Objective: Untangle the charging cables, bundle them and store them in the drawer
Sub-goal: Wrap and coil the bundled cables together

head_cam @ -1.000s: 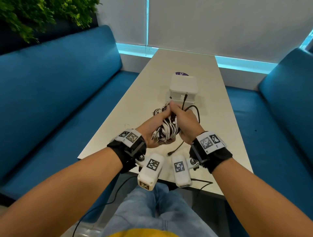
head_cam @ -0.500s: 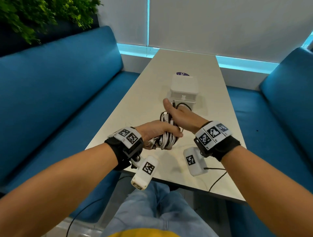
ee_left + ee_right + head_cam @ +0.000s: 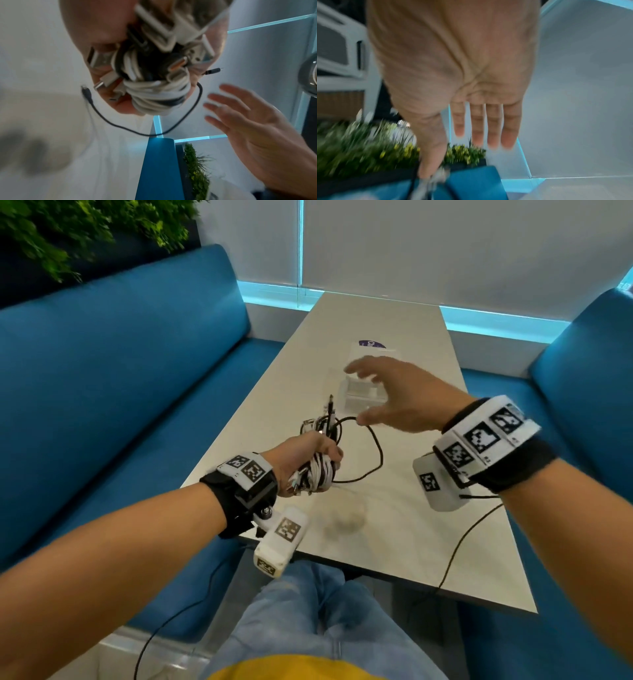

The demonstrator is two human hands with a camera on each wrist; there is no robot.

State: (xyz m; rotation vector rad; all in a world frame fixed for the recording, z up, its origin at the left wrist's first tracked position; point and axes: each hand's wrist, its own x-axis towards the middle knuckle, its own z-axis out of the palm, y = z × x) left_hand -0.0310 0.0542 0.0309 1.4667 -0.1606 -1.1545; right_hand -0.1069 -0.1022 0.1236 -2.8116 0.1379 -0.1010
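My left hand [image 3: 301, 460] grips the cable bundle [image 3: 317, 474], fingers [image 3: 330, 451] curled round it, above the tabletop [image 3: 394, 525] near its left edge. One black cable [image 3: 371, 446] loops loose out of the bundle to the right. My right hand [image 3: 400, 395] hovers above the white drawer box [image 3: 363, 397], fingers [image 3: 493, 128] straight and spread, holding nothing. Box sits mid-tabletop, blurred; bare tabletop on both sides of it. Blue sofas [image 3: 120, 378] flank both long edges.

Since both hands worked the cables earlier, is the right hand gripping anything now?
No. The right hand is open, fingers straight, holding nothing.
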